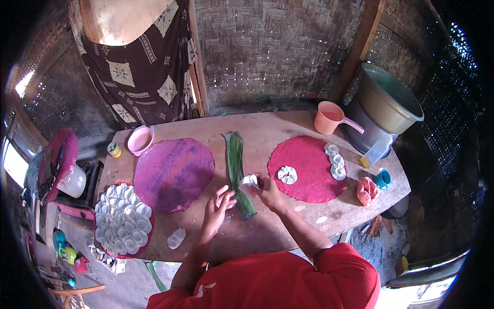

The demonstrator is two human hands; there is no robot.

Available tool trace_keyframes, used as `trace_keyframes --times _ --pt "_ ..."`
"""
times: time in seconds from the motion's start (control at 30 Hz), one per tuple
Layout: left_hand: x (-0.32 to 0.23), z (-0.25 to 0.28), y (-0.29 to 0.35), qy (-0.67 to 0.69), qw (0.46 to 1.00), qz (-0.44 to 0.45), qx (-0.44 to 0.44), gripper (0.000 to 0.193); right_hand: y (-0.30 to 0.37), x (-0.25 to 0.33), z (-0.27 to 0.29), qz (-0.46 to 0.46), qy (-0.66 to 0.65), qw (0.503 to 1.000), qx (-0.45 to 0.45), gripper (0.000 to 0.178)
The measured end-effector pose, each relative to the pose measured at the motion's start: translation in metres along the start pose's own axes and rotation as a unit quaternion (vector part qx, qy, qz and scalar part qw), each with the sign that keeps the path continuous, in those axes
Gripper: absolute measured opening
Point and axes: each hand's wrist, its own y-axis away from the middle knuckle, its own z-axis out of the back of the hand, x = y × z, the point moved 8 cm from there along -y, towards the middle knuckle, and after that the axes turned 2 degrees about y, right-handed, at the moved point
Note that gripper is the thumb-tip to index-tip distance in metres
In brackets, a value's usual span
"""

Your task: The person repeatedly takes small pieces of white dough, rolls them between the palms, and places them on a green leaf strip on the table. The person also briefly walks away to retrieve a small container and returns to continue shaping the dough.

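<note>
Red sleeve (288,278) nearest; right hand (267,189) pinching white dough piece (250,180), left hand (218,203) open beside leaf strip (237,170); shaping step, likely needs gentle pleating next.

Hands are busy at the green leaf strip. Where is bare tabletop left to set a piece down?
Bare wood shows along the near edge right of the right hand, below the red mat, and on the far strip between the pink cup and pink bowl. The left end is crowded: purple mat, tray of white discs.

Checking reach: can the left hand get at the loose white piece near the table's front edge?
Probably yes. The left hand rests open on the table, and the white piece lies just to its lower left with only bare wood between them.
</note>
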Motion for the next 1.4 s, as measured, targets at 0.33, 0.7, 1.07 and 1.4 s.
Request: trace_keyframes --times 0.33,0.7,1.07,1.4 --pt "0.066 -0.017 0.015 0.336 0.909 0.246 -0.005 0.057 0.008 0.023 0.078 0.153 0.402 0.891 -0.144 0.022" --pt "0.065 0.008 0.009 0.226 0.956 0.175 -0.074 0.030 -0.007 -0.008 0.126 0.099 0.681 0.724 -0.052 0.011" --pt "0.054 0.019 0.010 0.227 0.960 0.138 -0.090 0.036 -0.018 -0.007 0.110 0.156 0.700 0.696 0.018 0.012" --pt "0.059 0.024 0.008 0.217 0.964 0.133 -0.075 0.037 -0.017 0.003 0.111 0.181 0.738 0.648 0.046 0.013"
